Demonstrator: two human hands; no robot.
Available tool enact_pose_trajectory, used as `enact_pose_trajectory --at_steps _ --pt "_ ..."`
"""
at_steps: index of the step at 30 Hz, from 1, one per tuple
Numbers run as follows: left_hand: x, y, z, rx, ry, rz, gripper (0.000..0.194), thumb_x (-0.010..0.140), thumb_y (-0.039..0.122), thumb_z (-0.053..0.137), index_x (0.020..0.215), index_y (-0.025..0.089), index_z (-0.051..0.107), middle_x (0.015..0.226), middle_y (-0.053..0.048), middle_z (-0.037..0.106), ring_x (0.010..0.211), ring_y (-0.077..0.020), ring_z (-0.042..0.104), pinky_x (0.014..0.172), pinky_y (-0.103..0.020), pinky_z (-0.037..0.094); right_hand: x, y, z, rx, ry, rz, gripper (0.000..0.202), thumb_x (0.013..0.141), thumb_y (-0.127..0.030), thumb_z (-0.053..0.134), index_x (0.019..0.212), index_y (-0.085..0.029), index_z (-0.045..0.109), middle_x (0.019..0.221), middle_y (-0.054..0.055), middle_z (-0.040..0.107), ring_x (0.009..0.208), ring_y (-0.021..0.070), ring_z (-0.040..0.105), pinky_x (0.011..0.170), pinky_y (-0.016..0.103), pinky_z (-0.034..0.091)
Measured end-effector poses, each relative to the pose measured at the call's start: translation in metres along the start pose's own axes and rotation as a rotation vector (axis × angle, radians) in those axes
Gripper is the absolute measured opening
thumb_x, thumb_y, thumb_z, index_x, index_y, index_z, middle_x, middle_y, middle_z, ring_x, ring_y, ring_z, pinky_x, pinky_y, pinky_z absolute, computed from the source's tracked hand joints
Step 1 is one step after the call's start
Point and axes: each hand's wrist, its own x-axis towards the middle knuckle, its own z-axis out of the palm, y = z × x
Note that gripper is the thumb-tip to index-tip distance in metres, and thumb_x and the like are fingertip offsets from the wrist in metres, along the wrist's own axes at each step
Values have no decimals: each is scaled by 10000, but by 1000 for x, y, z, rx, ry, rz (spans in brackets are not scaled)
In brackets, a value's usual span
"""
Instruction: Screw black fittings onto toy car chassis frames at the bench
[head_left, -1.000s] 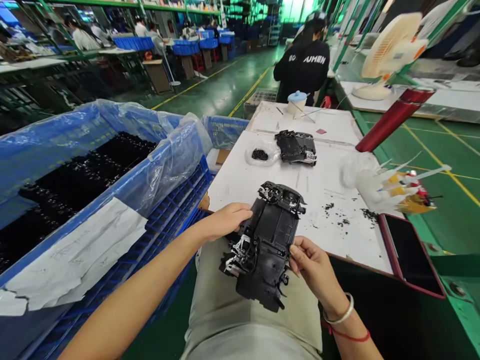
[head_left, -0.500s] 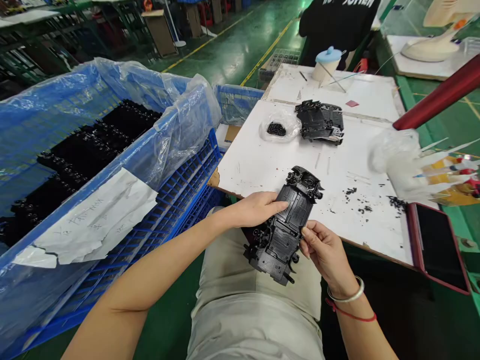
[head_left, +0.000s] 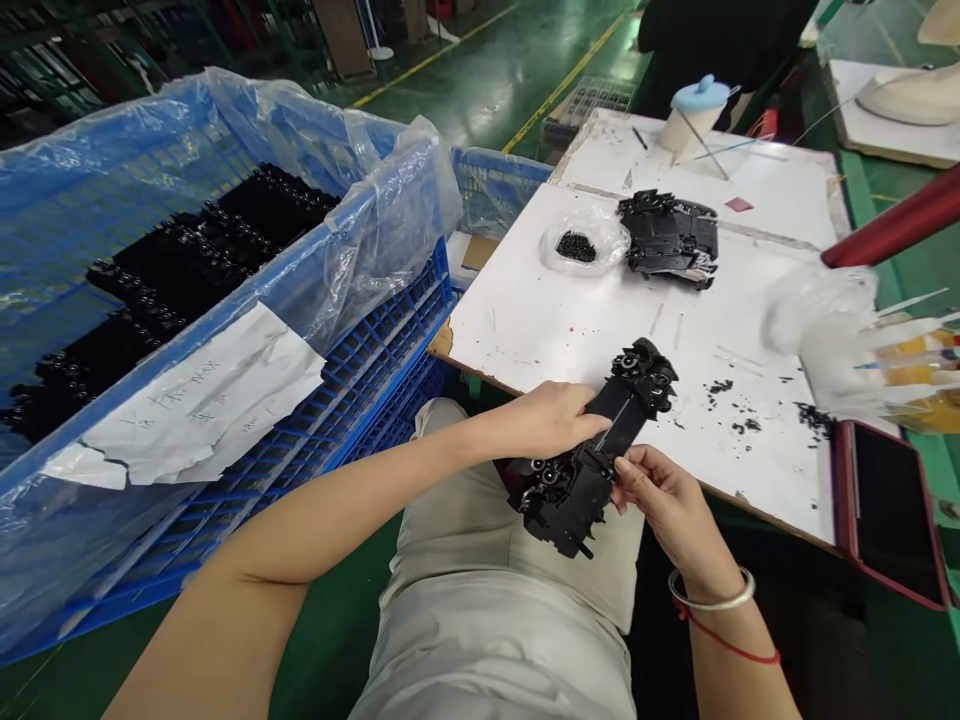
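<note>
A black toy car chassis (head_left: 577,490) is held tilted above my lap, its upper end near the table's front edge. My left hand (head_left: 553,418) grips it from the left, thumb lying across the flat middle. On the other side, my right hand (head_left: 651,482) pinches the chassis edge between thumb and fingers; whether a small part is also in that pinch I cannot make out. Farther back on the white table (head_left: 517,300) lies a second black chassis (head_left: 671,238). Beside it sits a clear plastic bag (head_left: 609,240) of small black parts (head_left: 576,246).
A blue crate (head_left: 397,350) lined with plastic, holding stacked black chassis (head_left: 217,250), stands at left. Small black bits (head_left: 746,425) are scattered on the table. A phone (head_left: 892,510) lies at the right edge, near white nozzles (head_left: 862,345). A blue-lidded cup (head_left: 694,115) stands behind.
The chassis has turned in my hands, showing its side and wheel mounts more than its flat face. Both hands stay on it. The whole view has shifted slightly.
</note>
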Motion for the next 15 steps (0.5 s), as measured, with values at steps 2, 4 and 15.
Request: enact_pose_trajectory --at_steps 2,4,15 --pt "1 0 3 3 6 12 258 888 333 468 673 203 409 645 15 491 638 -139 472 587 -261 333 0 -2 0 -64 -5 -2 355 809 -525 685 766 -202 544 571 -21 598 522 116 542 520 234 439" --pt "3 0 7 3 12 19 233 886 321 481 694 190 463 646 5 530 649 -148 507 598 -262 354 0 -4 -1 -134 -12 -5 372 812 -548 668 761 -200 548 567 -13 600 521 123 542 528 246 442" --pt "11 19 17 92 61 108 107 852 191 484 798 143 563 822 -126 666 760 -218 624 646 -309 472 1 -2 -5 -92 42 -44 350 766 -531 725 840 -201 639 647 -3 565 570 124 483 548 263 436"
